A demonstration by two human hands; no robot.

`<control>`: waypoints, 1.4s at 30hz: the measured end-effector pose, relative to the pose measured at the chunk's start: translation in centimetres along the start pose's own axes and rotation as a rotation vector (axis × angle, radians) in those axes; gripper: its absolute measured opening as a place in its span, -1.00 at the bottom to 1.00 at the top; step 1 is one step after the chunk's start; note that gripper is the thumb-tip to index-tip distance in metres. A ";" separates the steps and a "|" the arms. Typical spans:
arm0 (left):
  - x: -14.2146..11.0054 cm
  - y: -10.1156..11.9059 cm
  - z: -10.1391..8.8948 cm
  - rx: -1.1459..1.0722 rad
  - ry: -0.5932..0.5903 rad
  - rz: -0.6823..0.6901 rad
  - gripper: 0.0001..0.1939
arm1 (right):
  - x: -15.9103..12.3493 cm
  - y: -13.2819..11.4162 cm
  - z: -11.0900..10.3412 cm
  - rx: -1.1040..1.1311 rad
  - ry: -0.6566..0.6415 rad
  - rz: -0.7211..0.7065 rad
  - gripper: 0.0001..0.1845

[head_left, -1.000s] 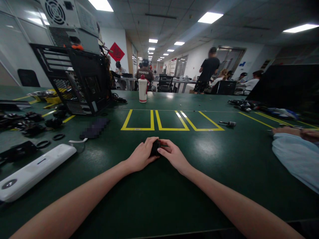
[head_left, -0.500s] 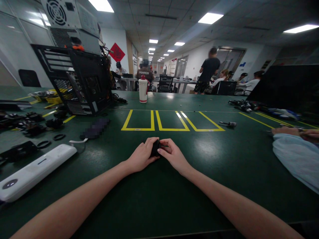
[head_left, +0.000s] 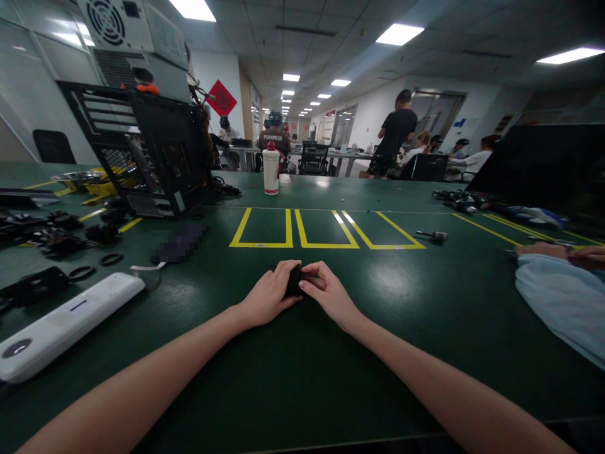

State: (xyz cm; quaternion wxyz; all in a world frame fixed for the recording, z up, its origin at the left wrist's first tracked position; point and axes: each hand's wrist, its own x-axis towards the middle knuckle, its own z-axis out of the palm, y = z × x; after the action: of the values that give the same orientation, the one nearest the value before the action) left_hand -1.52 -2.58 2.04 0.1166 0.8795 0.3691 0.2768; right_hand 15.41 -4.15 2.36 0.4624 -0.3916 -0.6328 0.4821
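Note:
Close in front of me, a small black block-like part is held between both hands at the green tabletop. My left hand wraps round its left side, fingers over the top and thumb low. My right hand pinches its right edge with thumb and fingertips. Most of the part is hidden by the fingers, so its exact kind cannot be made out. Just beyond the hands lie yellow tape outlines on the table.
A white power strip, dark phone-like object and black rings lie left. Behind them stands an open computer case. A white bottle stands ahead. Right are a screwdriver-like tool and another person's pale blue sleeve.
Almost nothing differs. Both hands keep the same hold on the black part, and the view has shifted very slightly.

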 end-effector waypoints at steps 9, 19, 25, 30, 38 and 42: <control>-0.1 0.1 -0.1 -0.012 0.011 0.008 -0.38 | 0.0 -0.1 -0.1 0.030 -0.042 0.047 -0.72; 0.0 0.1 -0.2 -0.008 0.014 0.011 -0.38 | 0.3 -0.2 0.0 0.020 -0.005 0.062 -0.71; -0.1 0.1 -0.2 -0.008 0.006 0.015 -0.38 | 0.1 -0.5 0.0 0.027 -0.027 0.079 -0.76; 0.0 0.3 -0.3 -0.007 0.002 0.012 -0.38 | 0.1 -0.4 0.1 0.027 -0.016 0.006 -0.83; -0.1 0.1 -0.3 -0.012 -0.002 0.009 -0.37 | 0.0 -0.3 -0.2 -0.021 -0.032 0.088 -0.70; -0.1 0.2 -0.3 -0.003 -0.014 0.008 -0.38 | -0.1 -0.2 -0.1 0.010 -0.035 0.037 -0.74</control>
State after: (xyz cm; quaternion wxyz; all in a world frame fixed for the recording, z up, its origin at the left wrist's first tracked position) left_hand -1.60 -2.78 2.31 0.1193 0.8826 0.3644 0.2719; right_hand 15.49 -4.32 2.56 0.4441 -0.3925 -0.6309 0.5007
